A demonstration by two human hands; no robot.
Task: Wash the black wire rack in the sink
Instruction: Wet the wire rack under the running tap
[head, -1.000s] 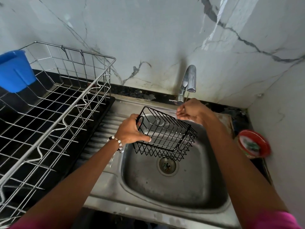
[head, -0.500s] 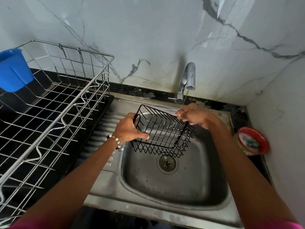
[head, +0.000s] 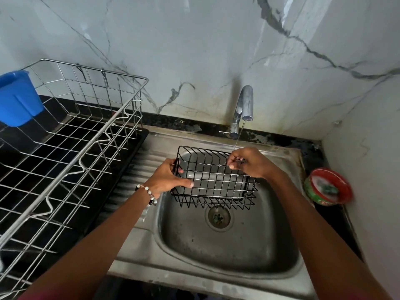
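A steel sink sits in the corner of a black stone counter, hemmed by grey-veined marble walls at the back and on the right. The ribbed drainboard runs off the basin's left edge. At the sink's back edge stands a chrome tap, and a thin thread of water falls from its spout. The person holds the black wire rack over the back half of the basin, clear of the bottom, above the drain. The left hand, with a beaded bracelet at the wrist, grips the rack's left end, thumb lying along the front wires. The right hand has its fingers curled and pinched on the rack's upper wires near the back right corner, just under the falling water. On the counter left of the sink stands a large steel dish rack on a black tray, with a blue plastic cup hung at its far left end. By the sink's right edge, against the wall, rests a red-rimmed tub with something green in it.
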